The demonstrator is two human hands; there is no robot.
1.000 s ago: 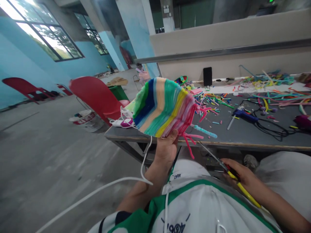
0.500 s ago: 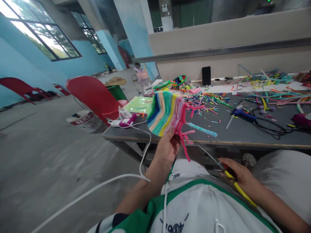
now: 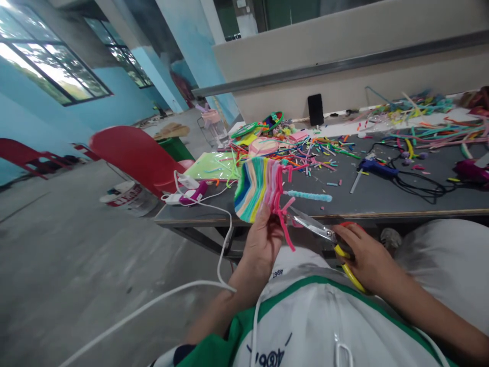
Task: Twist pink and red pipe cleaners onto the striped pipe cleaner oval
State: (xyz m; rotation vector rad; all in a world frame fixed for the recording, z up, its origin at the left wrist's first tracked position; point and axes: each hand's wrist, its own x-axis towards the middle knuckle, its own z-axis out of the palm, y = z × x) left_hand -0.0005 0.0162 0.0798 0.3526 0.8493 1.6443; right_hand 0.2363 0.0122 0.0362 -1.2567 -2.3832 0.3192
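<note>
At far left, grey floor (image 3: pixel 57 275) stretches to the red chair (image 3: pixel 130 153) and the white bucket (image 3: pixel 132 201), whose contents you cannot make out. Behind the chair stands the green bin (image 3: pixel 178 149), with brown sheets (image 3: pixel 171 131) at its top. Next come the left corner of the desk (image 3: pixel 196 214), jutting over the floor, and, near its far side, the clear container (image 3: pixel 216 130) with a pink lid. Your left hand (image 3: pixel 263 242), reaching up at the desk's front edge, pinches the striped piece (image 3: pixel 252 188) between thumb and fingers, its pink strands (image 3: pixel 286 232) trailing right. Your right hand (image 3: pixel 361 252) slants inward, fingers curled round the handles of the scissors (image 3: pixel 317 227); the blades point at the strands, though contact cannot be told. Farther right, bare desktop separates the front edge from the blue glue gun (image 3: pixel 380 168).
</note>
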